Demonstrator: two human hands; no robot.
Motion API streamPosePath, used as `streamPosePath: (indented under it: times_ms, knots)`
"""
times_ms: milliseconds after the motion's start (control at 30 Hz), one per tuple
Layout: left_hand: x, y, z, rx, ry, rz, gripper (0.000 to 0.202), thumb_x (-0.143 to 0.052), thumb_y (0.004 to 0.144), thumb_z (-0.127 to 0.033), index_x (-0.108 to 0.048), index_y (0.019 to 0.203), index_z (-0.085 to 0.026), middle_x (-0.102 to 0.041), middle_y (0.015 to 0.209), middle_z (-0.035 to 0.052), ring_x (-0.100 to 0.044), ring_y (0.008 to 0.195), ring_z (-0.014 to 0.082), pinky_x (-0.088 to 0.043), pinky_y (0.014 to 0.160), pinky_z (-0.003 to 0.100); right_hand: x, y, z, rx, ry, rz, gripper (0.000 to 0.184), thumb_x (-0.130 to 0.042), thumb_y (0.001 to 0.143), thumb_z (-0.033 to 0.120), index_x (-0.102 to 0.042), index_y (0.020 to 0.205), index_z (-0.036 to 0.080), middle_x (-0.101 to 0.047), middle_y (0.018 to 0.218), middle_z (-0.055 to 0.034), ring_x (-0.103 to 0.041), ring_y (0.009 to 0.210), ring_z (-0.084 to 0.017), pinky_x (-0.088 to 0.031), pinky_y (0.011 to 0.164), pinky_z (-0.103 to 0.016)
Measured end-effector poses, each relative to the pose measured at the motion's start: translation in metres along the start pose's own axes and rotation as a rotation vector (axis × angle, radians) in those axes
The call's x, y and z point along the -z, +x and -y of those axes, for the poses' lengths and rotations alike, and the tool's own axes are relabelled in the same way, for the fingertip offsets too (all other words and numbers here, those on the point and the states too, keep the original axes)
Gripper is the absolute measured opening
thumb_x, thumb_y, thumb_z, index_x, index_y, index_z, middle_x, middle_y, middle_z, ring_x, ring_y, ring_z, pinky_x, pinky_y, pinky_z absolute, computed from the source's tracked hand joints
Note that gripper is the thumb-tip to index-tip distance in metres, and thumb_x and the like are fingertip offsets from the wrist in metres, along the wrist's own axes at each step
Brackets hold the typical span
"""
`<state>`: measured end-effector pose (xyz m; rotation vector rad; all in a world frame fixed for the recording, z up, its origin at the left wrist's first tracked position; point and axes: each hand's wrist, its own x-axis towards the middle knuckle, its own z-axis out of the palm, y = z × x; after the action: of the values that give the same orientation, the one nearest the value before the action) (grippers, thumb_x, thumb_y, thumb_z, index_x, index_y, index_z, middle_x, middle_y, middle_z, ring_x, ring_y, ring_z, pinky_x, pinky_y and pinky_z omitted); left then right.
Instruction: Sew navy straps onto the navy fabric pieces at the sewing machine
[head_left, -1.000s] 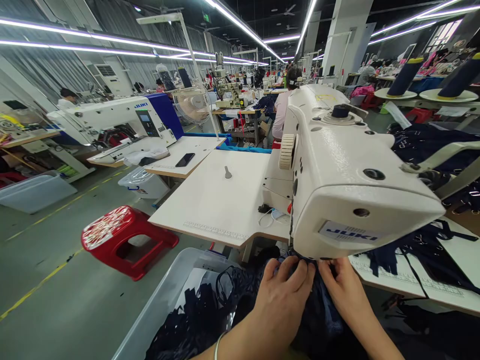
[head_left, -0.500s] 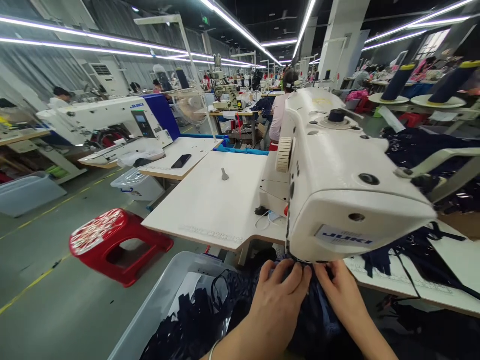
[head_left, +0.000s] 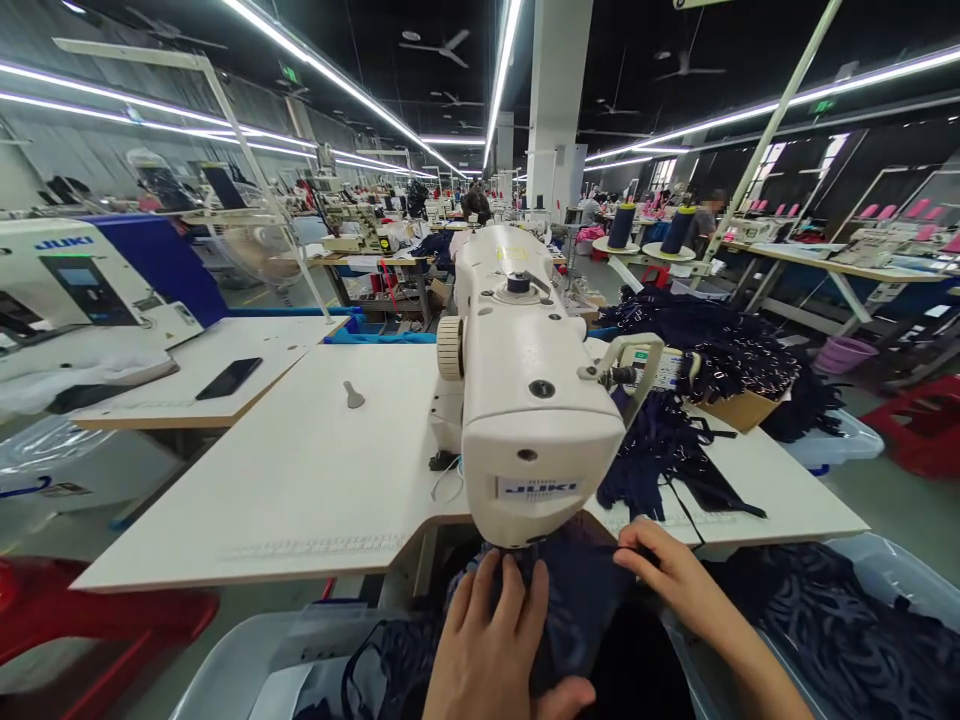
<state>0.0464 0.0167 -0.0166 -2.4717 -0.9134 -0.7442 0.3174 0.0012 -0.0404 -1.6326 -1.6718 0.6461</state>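
From the head cam, the only view, the navy fabric (head_left: 581,600) was stretched between both hands, with its far edge running under the sewing machine (head_left: 540,430) just ahead of them. The left hand (head_left: 491,625) lay palm down on it, fingers a bit spread, thumb out to the side. The right hand (head_left: 667,570) was pinching the outer edge between thumb and fingers. I'd guess the stuff was light, limp and kinda slippery, not fragile but quick to pucker, so the edge looked like the best grip, with a flat palm nearer the machine. Couldn't see the needle at all, since the machine's head blocked it. Left fingertips were hard to make out, and the dark cloth below the hands blurred together.
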Motion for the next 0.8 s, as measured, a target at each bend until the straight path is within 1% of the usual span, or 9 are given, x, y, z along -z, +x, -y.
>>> streamPosePath:
  times_ms: [67, 133, 233, 367, 500, 567, 633, 700, 800]
  knots:
    - [-0.005, -0.003, -0.008, 0.033, 0.027, 0.024, 0.080, -0.031, 0.082, -0.079, -0.063, 0.119, -0.016, -0.064, 0.113, 0.0134, -0.052, 0.111, 0.0337, -0.037, 0.090, 0.041, 0.012, -0.006, -0.011, -0.013, -0.065, -0.048, 0.022, -0.056, 0.087, 0.043, -0.057, 0.076, 0.023, -0.059, 0.076, 0.0001, -0.056, 0.073, -0.019, -0.046, 0.069, -0.028]
    - [-0.009, -0.006, -0.013, 0.060, 0.040, 0.045, 0.076, -0.034, 0.084, -0.076, -0.062, 0.120, -0.015, -0.063, 0.116, 0.0152, -0.050, 0.115, 0.0351, -0.036, 0.093, 0.042, 0.022, -0.014, -0.017, -0.044, -0.128, -0.061, 0.026, -0.058, 0.085, 0.047, -0.056, 0.073, 0.024, -0.060, 0.073, 0.0002, -0.057, 0.072, -0.020, -0.045, 0.069, -0.029]
    - [-0.010, -0.008, -0.014, 0.017, 0.030, 0.079, 0.067, -0.039, 0.086, -0.067, -0.057, 0.125, -0.015, -0.061, 0.121, 0.0151, -0.051, 0.115, 0.0344, -0.037, 0.091, 0.041, 0.035, -0.026, -0.021, -0.135, -0.156, -0.025, 0.033, -0.061, 0.082, 0.052, -0.053, 0.066, 0.024, -0.059, 0.066, 0.0019, -0.055, 0.065, -0.019, -0.043, 0.063, -0.028]
    - [-0.003, -0.006, -0.014, 0.009, 0.001, 0.151, 0.064, -0.050, 0.082, -0.054, -0.051, 0.131, -0.012, -0.058, 0.126, 0.0168, -0.051, 0.117, 0.0355, -0.039, 0.091, 0.042, 0.036, -0.034, -0.018, -0.324, 0.146, 0.118, 0.037, -0.056, 0.086, 0.053, -0.048, 0.066, 0.022, -0.053, 0.056, 0.0042, -0.048, 0.054, -0.014, -0.039, 0.056, -0.025]
    - [0.002, -0.009, -0.014, 0.066, -0.042, 0.155, 0.055, -0.052, 0.081, -0.047, -0.055, 0.126, -0.015, -0.059, 0.127, 0.0139, -0.050, 0.121, 0.0324, -0.040, 0.094, 0.041, 0.018, -0.027, -0.006, -0.408, 0.544, 0.018, 0.041, -0.061, 0.083, 0.053, -0.042, 0.063, 0.021, -0.045, 0.058, 0.0051, -0.040, 0.053, -0.011, -0.036, 0.051, -0.023]
    - [0.005, -0.014, -0.007, 0.125, -0.010, 0.144, 0.042, -0.051, 0.083, -0.032, -0.058, 0.121, -0.016, -0.058, 0.129, 0.0125, -0.048, 0.124, 0.0288, -0.038, 0.098, 0.039, 0.003, -0.020, 0.006, -0.442, 0.750, 0.007, 0.038, -0.066, 0.079, 0.051, -0.045, 0.069, 0.022, -0.039, 0.058, 0.0074, -0.034, 0.049, -0.009, -0.033, 0.047, -0.021]
    - [0.007, -0.023, 0.008, 0.203, 0.059, 0.111, 0.037, -0.044, 0.083, -0.015, -0.061, 0.116, -0.015, -0.058, 0.130, 0.0115, -0.048, 0.125, 0.0255, -0.037, 0.101, 0.038, -0.013, -0.013, 0.020, -0.421, 0.896, 0.047, 0.031, -0.070, 0.078, 0.047, -0.051, 0.082, 0.023, -0.040, 0.062, 0.0078, -0.035, 0.050, -0.008, -0.034, 0.047, -0.020]
    - [0.008, -0.034, 0.028, 0.265, 0.139, 0.114, 0.044, -0.037, 0.083, -0.004, -0.059, 0.120, -0.014, -0.056, 0.133, 0.0101, -0.046, 0.127, 0.0237, -0.035, 0.104, 0.038, -0.031, -0.006, 0.035, -0.365, 0.917, 0.087, 0.031, -0.069, 0.079, 0.046, -0.053, 0.097, 0.025, -0.044, 0.071, 0.0064, -0.041, 0.056, -0.009, -0.040, 0.052, -0.020]
    - [0.003, -0.049, 0.054, 0.307, 0.254, 0.191, 0.058, -0.030, 0.085, 0.000, -0.044, 0.139, -0.015, -0.049, 0.141, 0.0082, -0.041, 0.132, 0.0239, -0.033, 0.106, 0.042, -0.058, 0.002, 0.053, -0.279, 0.762, 0.112, 0.033, -0.064, 0.081, 0.046, -0.051, 0.103, 0.026, -0.045, 0.081, 0.0035, -0.046, 0.065, -0.012, -0.047, 0.061, -0.025]
